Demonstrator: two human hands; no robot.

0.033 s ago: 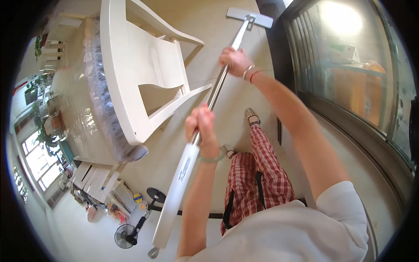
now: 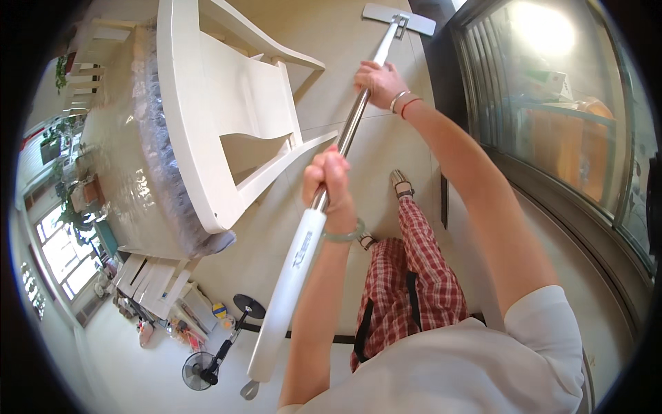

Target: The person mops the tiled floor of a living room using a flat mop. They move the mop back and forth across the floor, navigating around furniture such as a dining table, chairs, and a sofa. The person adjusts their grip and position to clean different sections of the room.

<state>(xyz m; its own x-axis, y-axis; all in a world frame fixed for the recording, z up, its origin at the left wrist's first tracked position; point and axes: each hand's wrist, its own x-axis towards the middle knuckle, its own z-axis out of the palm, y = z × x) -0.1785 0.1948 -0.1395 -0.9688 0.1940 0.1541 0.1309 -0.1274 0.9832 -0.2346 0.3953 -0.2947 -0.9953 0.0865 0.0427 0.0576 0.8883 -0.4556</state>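
A flat mop (image 2: 288, 283) slants across the middle, with a white grip, a bare metal pole and a white rectangular head (image 2: 419, 25) on the tiles at the far end. My left hand (image 2: 329, 181), below which a green bangle circles the wrist, is closed around the pole just above the white grip. Farther along, my right hand (image 2: 381, 84) grips the pole near the white neck of the head; a silver bracelet and a red string are on that wrist. The grip's lower end, with a metal loop, hangs past my left forearm.
A white wooden chair (image 2: 252, 100) stands left of the mop, against a table (image 2: 114, 172) with a clear plastic cover. On the right runs a glass sliding door (image 2: 545, 117) with a dark frame. A black fan (image 2: 200, 370) stands behind at lower left.
Both hands and the mop have shifted slightly forward and to the right. The mop head has slid a little toward the door side. Both grips stay closed.
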